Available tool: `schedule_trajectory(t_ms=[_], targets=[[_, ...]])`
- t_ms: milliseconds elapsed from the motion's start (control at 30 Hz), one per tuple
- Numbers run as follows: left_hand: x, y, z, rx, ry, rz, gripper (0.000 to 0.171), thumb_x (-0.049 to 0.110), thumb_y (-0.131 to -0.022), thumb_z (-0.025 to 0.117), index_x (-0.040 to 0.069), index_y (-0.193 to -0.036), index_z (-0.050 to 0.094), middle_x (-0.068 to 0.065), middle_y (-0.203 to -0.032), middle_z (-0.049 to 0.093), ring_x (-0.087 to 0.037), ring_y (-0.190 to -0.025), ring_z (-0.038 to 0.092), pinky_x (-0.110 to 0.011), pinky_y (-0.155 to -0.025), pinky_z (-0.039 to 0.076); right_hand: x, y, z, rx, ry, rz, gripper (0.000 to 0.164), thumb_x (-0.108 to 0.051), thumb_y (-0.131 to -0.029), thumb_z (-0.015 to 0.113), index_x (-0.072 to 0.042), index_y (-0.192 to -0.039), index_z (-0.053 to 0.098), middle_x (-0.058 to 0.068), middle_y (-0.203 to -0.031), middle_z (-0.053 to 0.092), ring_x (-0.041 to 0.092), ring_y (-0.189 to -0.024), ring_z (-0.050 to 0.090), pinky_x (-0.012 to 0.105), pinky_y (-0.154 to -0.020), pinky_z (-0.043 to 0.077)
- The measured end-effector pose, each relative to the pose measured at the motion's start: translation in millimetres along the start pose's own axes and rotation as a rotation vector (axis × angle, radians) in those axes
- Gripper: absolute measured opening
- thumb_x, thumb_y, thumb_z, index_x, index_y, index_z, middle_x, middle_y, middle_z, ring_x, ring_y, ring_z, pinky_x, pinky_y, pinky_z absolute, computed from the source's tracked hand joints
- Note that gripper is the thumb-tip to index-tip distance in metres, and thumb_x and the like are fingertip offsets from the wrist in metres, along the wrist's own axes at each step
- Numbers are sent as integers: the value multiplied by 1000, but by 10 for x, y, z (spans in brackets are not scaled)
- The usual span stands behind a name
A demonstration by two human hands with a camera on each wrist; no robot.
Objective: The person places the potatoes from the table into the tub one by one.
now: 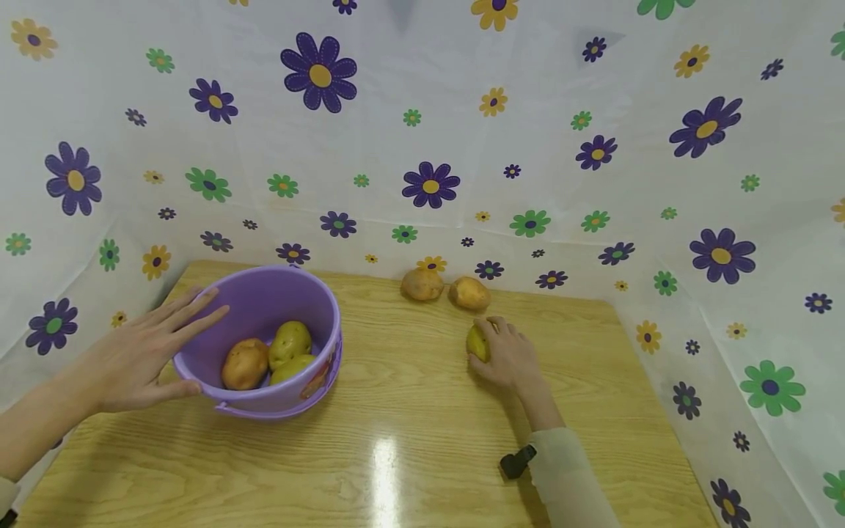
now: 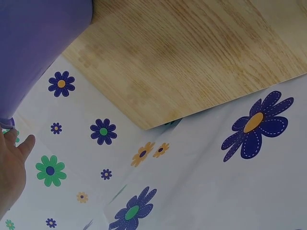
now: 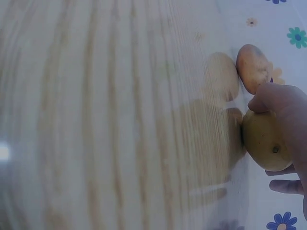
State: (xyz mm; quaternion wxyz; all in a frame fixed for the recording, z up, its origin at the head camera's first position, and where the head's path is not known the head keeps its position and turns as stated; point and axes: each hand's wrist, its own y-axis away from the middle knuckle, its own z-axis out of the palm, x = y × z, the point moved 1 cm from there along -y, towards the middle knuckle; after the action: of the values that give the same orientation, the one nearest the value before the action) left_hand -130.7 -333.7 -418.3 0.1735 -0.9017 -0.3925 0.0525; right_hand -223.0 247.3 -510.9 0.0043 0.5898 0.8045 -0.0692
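In the head view a purple bucket [image 1: 297, 293] stands tilted toward me on the left of the table, with a brown potato [image 1: 246, 364] and two greenish potatoes [image 1: 290, 345] inside. My left hand [image 1: 148, 348] lies against the bucket's left rim, fingers stretched out. The right hand [image 1: 508, 352] grips a greenish potato [image 1: 478, 343] on the table, thumb on the near side and fingers over the far side. In the right wrist view that potato [image 3: 266, 141] shows between thumb and fingers. Two brown potatoes [image 1: 422, 284] lie just beyond it at the table's back edge.
The wooden table [image 1: 409, 381] reaches back to a white flowered cloth [image 1: 370, 147] that hangs behind it and on both sides. A purple handle [image 1: 277, 416] hangs down the bucket's near side. A black wrist device [image 1: 518, 462] sits at the right sleeve.
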Motion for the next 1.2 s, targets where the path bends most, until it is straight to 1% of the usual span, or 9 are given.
schedule_trajectory(t_ms=[333, 533, 767, 900, 1033, 1200], targets=[[-2, -3, 7, 1, -7, -3, 103, 82, -89, 56, 16, -165, 37, -14, -177, 25, -19, -168, 6, -14, -127, -8, -21, -18, -1, 5, 6, -26, 71, -43, -88, 74, -18, -150, 51, 19, -147, 55, 41, -127, 62, 60, -102, 56], [-1, -7, 1, 4, -5, 1, 103, 82, -89, 57, 15, -164, 38, -15, -176, 25, -16, -168, 4, -14, -127, -8, -72, -30, -8, -10, -6, -43, 68, -42, -88, 74, -20, -148, 53, 18, -147, 55, 41, -129, 61, 58, -104, 55], [8, -11, -4, 7, -2, 3, 102, 82, -89, 56, 14, -164, 39, -16, -176, 26, -22, -168, 9, -14, -127, -8, -174, -34, -21, -11, 10, -79, 67, -43, -88, 74, -22, -148, 53, 17, -148, 56, 39, -129, 61, 57, -105, 54], [6, -11, -5, 15, -1, 10, 102, 82, -90, 56, 13, -163, 40, -17, -176, 26, -22, -168, 10, -15, -127, -7, -249, -41, -28, 15, -2, -106, 66, -43, -87, 75, -23, -146, 54, 17, -148, 57, 39, -129, 61, 57, -105, 54], [3, -7, -3, 13, -2, 12, 102, 82, -90, 55, 13, -164, 40, -17, -176, 26, -22, -168, 9, -15, -127, -7, -315, -57, -38, 50, 10, -146, 64, -43, -87, 76, -24, -144, 55, 15, -147, 59, 38, -126, 63, 56, -102, 56], [4, -1, -2, 4, 0, 9, 102, 82, -90, 56, 14, -164, 39, -16, -176, 25, -20, -168, 6, -15, -127, -8, -416, -76, -90, 59, 16, -195, 64, -43, -87, 76, -24, -145, 55, 14, -148, 58, 39, -128, 63, 55, -101, 57]])
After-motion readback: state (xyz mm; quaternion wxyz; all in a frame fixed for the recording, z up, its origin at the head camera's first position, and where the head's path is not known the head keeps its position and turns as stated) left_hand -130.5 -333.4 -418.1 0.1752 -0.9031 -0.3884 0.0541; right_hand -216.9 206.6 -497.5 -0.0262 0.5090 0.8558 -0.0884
